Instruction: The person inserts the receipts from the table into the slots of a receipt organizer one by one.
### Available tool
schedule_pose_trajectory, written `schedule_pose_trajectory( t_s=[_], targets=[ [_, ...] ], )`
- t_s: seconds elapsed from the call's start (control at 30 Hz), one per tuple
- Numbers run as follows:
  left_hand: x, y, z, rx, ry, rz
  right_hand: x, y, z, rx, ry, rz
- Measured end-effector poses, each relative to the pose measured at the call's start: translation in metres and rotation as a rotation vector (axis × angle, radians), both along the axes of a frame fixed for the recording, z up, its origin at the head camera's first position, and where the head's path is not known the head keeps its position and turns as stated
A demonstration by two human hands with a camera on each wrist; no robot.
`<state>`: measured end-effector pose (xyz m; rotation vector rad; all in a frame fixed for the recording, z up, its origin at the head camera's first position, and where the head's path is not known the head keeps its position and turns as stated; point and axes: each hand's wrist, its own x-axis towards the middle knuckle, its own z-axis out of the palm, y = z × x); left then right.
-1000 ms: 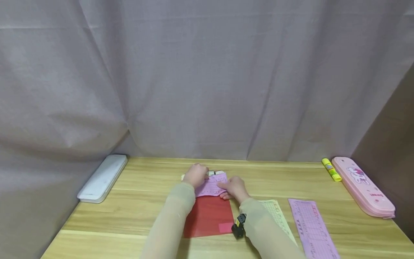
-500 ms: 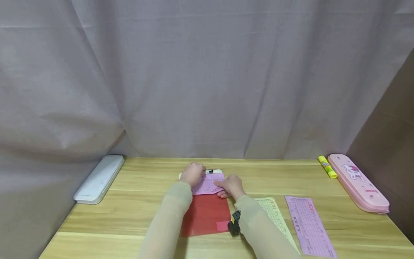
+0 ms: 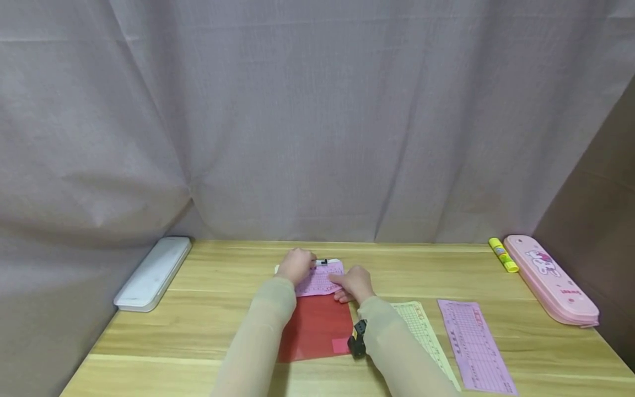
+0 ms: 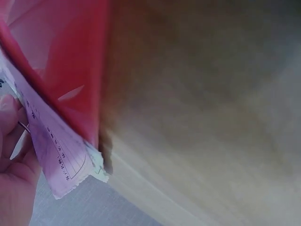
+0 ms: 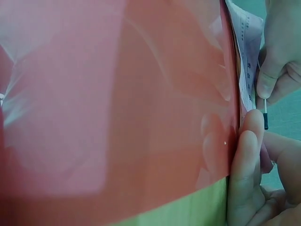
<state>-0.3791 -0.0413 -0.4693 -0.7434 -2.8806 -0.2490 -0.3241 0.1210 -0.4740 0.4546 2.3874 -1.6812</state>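
Note:
A red plastic folder (image 3: 317, 328) lies mid-table, with a printed pink sheet (image 3: 321, 280) across its far end and whitish paper under it. Along that edge runs a thin metal strip with a black tip (image 5: 265, 121). My left hand (image 3: 296, 266) pinches this strip at the far left of the sheet, as the right wrist view shows. My right hand (image 3: 355, 284) grips the sheet's right edge together with the folder, thumb on top and fingers beneath. A small pink label (image 3: 340, 345) sits at the folder's near right corner.
Right of the folder lie a yellow-green printed sheet (image 3: 419, 331), partly under my right sleeve, and another pink sheet (image 3: 476, 344). A glue stick (image 3: 503, 255) and a pink pencil case (image 3: 553, 281) stand far right. A white case (image 3: 154, 274) is at far left.
The whole scene has shifted slightly left as the head view turned. Both hands keep their hold at the sheet, with hardly any movement.

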Motion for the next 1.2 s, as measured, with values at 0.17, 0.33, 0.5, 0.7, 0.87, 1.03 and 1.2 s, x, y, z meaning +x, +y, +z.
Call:
schedule_pose_trajectory(
  t_s=[0.17, 0.33, 0.5, 0.7, 0.87, 1.03, 1.2],
  targets=[
    [-0.0021, -0.0019, 0.0029, 0.062, -0.08, 0.017, 0.0005, -0.002, 0.0015, 0.005, 0.003, 0.006],
    [-0.0025, -0.0057, 0.0036, 0.08, -0.062, 0.006, -0.0015, -0.0049, 0.0015, 0.005, 0.006, -0.005],
    [-0.0022, -0.0066, 0.0028, 0.064, -0.03, 0.008, -0.0044, -0.008, 0.001, 0.008, -0.009, -0.02],
    [-0.0004, -0.0056, 0.0038, 0.02, -0.042, 0.017, -0.006, -0.0092, 0.0013, 0.032, -0.029, -0.03],
    [0.0003, -0.0042, 0.0026, -0.015, -0.014, 0.011, -0.0053, -0.0094, 0.0021, 0.028, -0.028, -0.037],
    [0.0014, -0.0022, 0.0018, -0.013, -0.005, 0.009, -0.0046, -0.0081, 0.0006, 0.036, -0.01, -0.028],
    [0.0021, 0.0007, -0.0006, 0.008, -0.018, 0.016, -0.0022, -0.002, -0.0031, 0.035, 0.008, 0.006]
  ],
)
